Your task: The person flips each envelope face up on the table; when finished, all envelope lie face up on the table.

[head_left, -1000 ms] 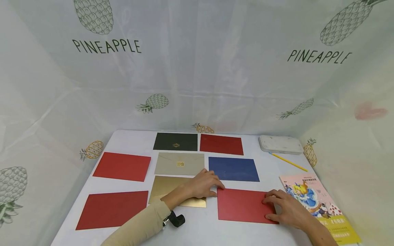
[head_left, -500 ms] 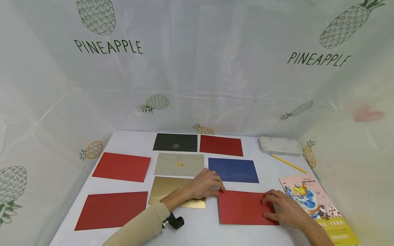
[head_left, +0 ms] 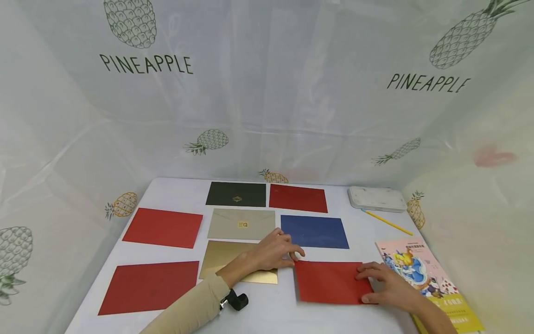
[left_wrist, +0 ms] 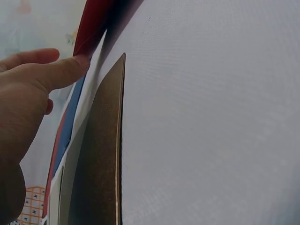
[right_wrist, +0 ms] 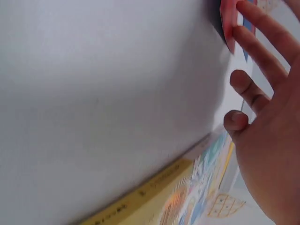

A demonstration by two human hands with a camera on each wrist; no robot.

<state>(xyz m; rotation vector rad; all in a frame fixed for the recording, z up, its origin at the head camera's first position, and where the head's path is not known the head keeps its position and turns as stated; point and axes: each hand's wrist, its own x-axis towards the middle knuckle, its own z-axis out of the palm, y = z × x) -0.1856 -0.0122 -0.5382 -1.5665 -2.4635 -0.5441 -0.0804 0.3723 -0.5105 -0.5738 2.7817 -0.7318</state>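
A red envelope (head_left: 327, 282) lies between both hands at the front right of the table, with a shadow along its left and near edges. My left hand (head_left: 271, 253) pinches its far left corner; in the left wrist view the thumb meets the red envelope (left_wrist: 93, 26) there. My right hand (head_left: 390, 286) holds its right end, fingers on top and thumb at the near corner. In the right wrist view only a sliver of the red envelope (right_wrist: 228, 21) shows by the fingertips. Under the left forearm lies a gold envelope (head_left: 223, 255), partly covered.
Behind lie a beige envelope (head_left: 238, 225), a blue one (head_left: 314, 231), a dark green one (head_left: 236, 195) and a dark red one (head_left: 298, 198). Two red envelopes (head_left: 162, 227) are at left. A book (head_left: 406, 264), yellow pencil (head_left: 388, 222) and white case (head_left: 377, 198) stand right.
The red envelope between the hands has come up slightly from the table and tilted, showing a shadow at its left edge. The right hand has shifted a little toward the front.
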